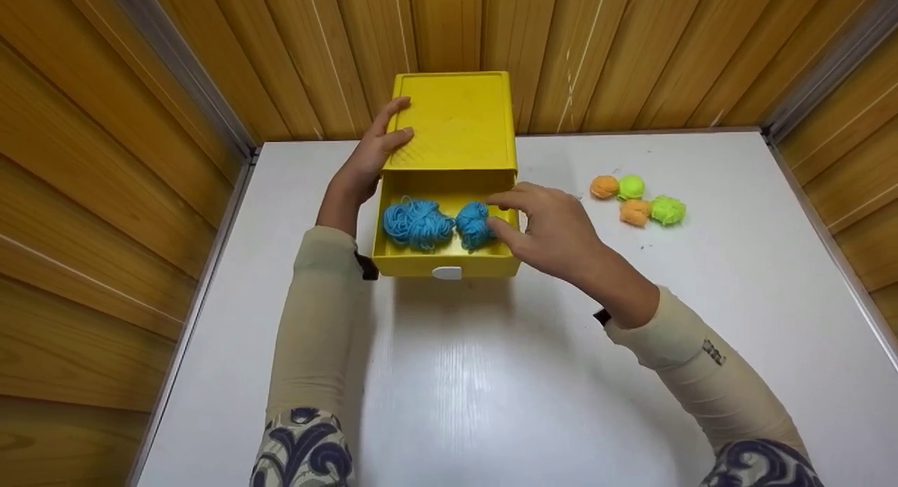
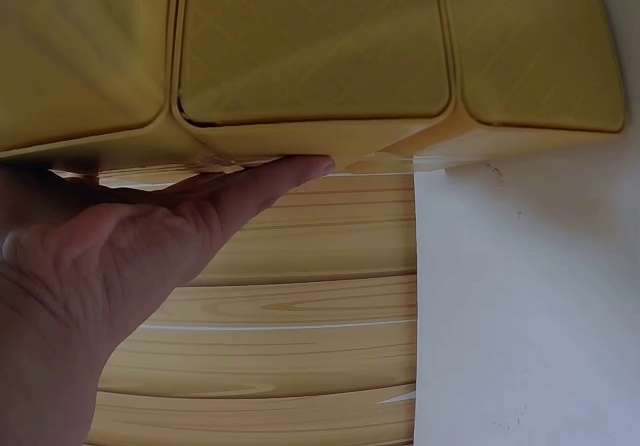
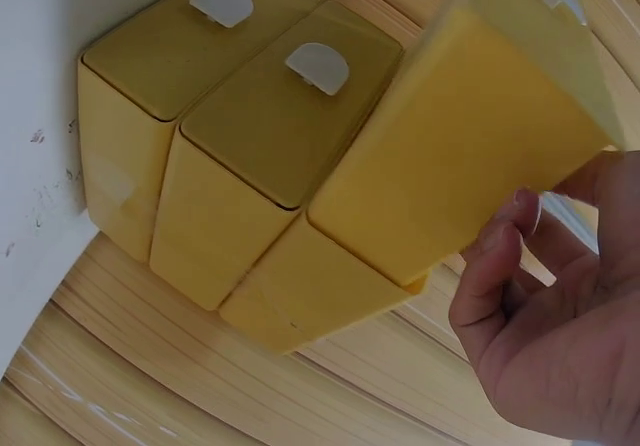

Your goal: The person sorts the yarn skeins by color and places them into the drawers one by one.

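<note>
A yellow drawer box (image 1: 454, 122) stands at the back of the white table, its top drawer (image 1: 414, 266) pulled out. Inside the drawer lie a larger bundle of blue yarn (image 1: 419, 224) on the left and a smaller blue yarn ball (image 1: 473, 224) on the right. My left hand (image 1: 368, 157) rests against the box's left side, with fingertips on its top; in the left wrist view its fingers lie fairly straight along the side. Over the drawer's right edge reaches my right hand (image 1: 554, 227), thumb and finger apart beside the smaller yarn ball.
Right of the box, two orange yarn balls (image 1: 635, 212) and two lime green ones (image 1: 667, 210) lie together on the table (image 1: 449, 382). Wood-patterned panels (image 1: 449, 31) stand behind and at both sides. Two lower drawers (image 3: 240, 136) with white handles are closed.
</note>
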### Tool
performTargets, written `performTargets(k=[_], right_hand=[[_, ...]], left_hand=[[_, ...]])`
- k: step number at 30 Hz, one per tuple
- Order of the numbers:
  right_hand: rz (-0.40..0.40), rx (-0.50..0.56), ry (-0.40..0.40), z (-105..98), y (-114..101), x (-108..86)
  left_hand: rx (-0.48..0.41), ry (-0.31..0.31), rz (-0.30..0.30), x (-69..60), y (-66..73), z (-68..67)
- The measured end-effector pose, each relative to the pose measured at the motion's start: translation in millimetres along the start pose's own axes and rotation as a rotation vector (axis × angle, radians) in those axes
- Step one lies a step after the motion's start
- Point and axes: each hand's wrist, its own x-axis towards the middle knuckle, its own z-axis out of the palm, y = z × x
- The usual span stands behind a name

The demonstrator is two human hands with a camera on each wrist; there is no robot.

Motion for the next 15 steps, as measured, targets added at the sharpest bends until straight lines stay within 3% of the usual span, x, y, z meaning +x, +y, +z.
performTargets(k=[5, 7, 10, 15], right_hand=[[-0.169, 0.031, 0.31, -1.4, -2.5, -20.8], [-0.244, 0.061, 0.39, 2.4, -4.0, -29.5], [-0.336, 0.115, 0.425, 13.5, -7.0, -42.7], [-0.451, 0.116, 0.385, 37.8, -14.5, -57.7]], left_hand=[[0.035, -0.001, 0.0, -0.5, 2.9, 1.6], [0.039, -0.001, -0.008, -0.8, 2.6, 2.4], [0.029, -0.007, -0.012, -0.6, 1.7, 3.5], [0.007, -0.004, -0.003, -1.0, 2.1, 1.8]])
